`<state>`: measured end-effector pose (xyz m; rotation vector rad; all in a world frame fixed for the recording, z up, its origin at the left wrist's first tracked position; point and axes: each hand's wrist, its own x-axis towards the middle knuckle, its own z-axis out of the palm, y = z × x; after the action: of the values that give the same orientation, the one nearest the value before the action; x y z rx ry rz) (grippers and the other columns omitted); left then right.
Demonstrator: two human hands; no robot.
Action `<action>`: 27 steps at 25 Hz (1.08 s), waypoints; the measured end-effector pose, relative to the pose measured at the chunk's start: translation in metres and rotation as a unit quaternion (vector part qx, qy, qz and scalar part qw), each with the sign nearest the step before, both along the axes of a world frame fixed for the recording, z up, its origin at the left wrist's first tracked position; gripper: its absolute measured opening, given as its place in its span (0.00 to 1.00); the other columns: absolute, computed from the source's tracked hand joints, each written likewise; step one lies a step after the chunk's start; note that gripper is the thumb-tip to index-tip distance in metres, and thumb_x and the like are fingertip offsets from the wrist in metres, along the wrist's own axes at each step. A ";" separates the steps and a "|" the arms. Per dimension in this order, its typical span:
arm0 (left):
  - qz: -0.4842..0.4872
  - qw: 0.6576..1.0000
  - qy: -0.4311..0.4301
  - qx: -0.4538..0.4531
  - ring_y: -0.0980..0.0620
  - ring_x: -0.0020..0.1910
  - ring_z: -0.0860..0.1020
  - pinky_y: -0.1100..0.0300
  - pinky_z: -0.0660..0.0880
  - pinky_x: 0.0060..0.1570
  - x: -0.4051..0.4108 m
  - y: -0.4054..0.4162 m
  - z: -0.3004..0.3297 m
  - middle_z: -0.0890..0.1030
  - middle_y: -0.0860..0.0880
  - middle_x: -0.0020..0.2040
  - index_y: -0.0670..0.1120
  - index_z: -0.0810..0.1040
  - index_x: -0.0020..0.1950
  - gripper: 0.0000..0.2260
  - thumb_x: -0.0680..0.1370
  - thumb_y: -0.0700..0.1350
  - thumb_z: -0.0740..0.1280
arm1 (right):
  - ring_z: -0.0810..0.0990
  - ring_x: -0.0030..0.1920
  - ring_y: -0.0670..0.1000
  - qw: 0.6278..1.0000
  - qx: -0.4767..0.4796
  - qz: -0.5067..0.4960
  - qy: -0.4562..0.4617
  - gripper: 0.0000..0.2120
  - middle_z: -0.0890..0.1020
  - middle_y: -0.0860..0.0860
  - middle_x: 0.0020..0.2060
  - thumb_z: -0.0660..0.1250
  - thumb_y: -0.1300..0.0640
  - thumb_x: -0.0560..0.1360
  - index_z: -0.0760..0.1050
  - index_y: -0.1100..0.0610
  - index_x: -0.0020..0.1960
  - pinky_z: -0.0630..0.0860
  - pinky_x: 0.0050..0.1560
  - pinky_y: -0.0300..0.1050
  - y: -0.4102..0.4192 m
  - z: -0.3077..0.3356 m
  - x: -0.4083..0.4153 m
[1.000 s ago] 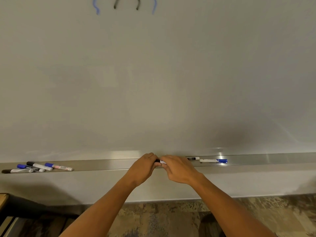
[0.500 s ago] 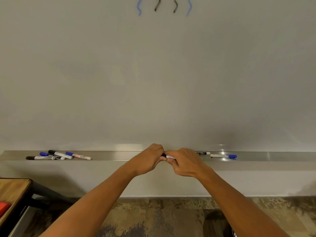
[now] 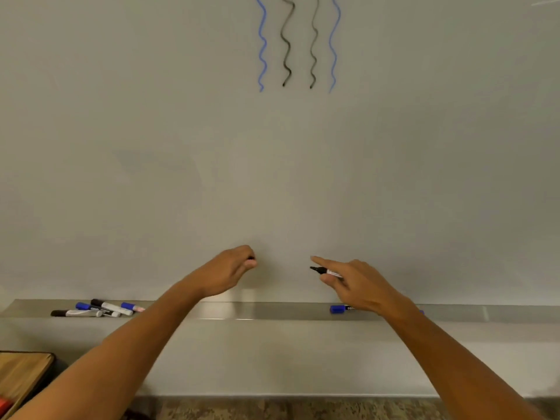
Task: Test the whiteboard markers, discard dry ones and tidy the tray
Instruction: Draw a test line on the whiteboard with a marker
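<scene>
Landmark: metal marker tray (image 3: 272,312) along the foot of the whiteboard (image 3: 151,147).

Below the tray's left end: corner of a wooden table (image 3: 21,371), something red (image 3: 4,404) at its edge, not identifiable.

On the tray's left stretch: cluster of four capped markers (image 3: 97,309), two black-capped, two blue-capped, lying crossed and touching. Judged already tested or awaiting sorting; cannot tell which.

Above the tray's middle: left hand (image 3: 230,269), fingers curled round a small black piece, judged the cap (image 3: 251,258) of the marker under test; only a sliver visible past the knuckles.

High above the tray's middle: four wavy test strokes (image 3: 298,43), blue, black, black, blue. Rightmost blue and second black look fainter.

Above the tray, right of middle: right hand (image 3: 360,286) pinching the uncapped black marker (image 3: 325,271) between thumb and fingers, index extended, tip pointing left, clear of the board. Well apart from the left hand.

On the tray under the right hand: blue-capped marker (image 3: 338,309), mostly hidden by the wrist; a further blue end (image 3: 421,312) just past the forearm, barely visible.

Step in hand, as judged: cap off, marker about to be tested. Next move calls for raising the tip to the board beside the existing strokes, drawing one line, judging ink density, recapping with the left hand, then sorting to keep or discard.
</scene>
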<state>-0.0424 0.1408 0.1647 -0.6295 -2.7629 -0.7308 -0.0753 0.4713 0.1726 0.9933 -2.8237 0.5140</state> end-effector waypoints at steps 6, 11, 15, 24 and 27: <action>0.129 0.966 0.221 0.046 0.56 0.22 0.62 0.64 0.62 0.27 -0.016 -0.017 0.079 0.63 0.56 0.24 0.48 0.65 0.29 0.19 0.77 0.56 0.62 | 0.72 0.29 0.45 0.983 -0.177 0.008 -0.037 0.25 0.75 0.49 0.29 0.53 0.44 0.84 0.51 0.38 0.79 0.74 0.35 0.50 0.005 0.045 -0.016; 0.161 0.917 0.349 0.105 0.49 0.19 0.62 0.62 0.59 0.23 -0.033 -0.016 0.153 0.62 0.51 0.21 0.46 0.65 0.28 0.24 0.80 0.58 0.63 | 0.67 0.29 0.46 0.964 -0.262 0.048 0.013 0.18 0.70 0.50 0.32 0.51 0.57 0.86 0.62 0.37 0.69 0.67 0.31 0.45 -0.006 0.098 -0.024; 0.153 0.884 0.431 0.095 0.51 0.21 0.61 0.61 0.59 0.26 -0.040 -0.017 0.215 0.61 0.53 0.23 0.47 0.62 0.30 0.26 0.82 0.61 0.54 | 0.79 0.35 0.48 0.943 -0.326 0.053 0.033 0.12 0.77 0.49 0.38 0.55 0.57 0.85 0.73 0.44 0.60 0.77 0.37 0.45 -0.012 0.153 -0.031; 0.257 0.816 0.518 -0.010 0.41 0.79 0.54 0.43 0.53 0.75 -0.077 -0.037 0.310 0.63 0.42 0.76 0.43 0.61 0.77 0.32 0.79 0.61 0.53 | 0.86 0.42 0.52 0.897 -0.421 0.073 0.114 0.17 0.86 0.50 0.46 0.71 0.46 0.76 0.65 0.52 0.51 0.80 0.38 0.48 -0.010 0.263 -0.035; 0.261 0.820 0.508 -0.049 0.42 0.80 0.43 0.40 0.44 0.77 -0.089 -0.039 0.324 0.48 0.42 0.81 0.43 0.51 0.81 0.35 0.80 0.62 0.51 | 0.83 0.33 0.58 0.875 -0.463 0.083 0.112 0.17 0.84 0.57 0.36 0.56 0.40 0.79 0.71 0.53 0.55 0.77 0.34 0.54 -0.002 0.289 -0.044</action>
<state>-0.1319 0.1022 0.4886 -0.1419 -1.8005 -0.0478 -0.1191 0.4689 0.4612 0.9559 -1.8744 1.4569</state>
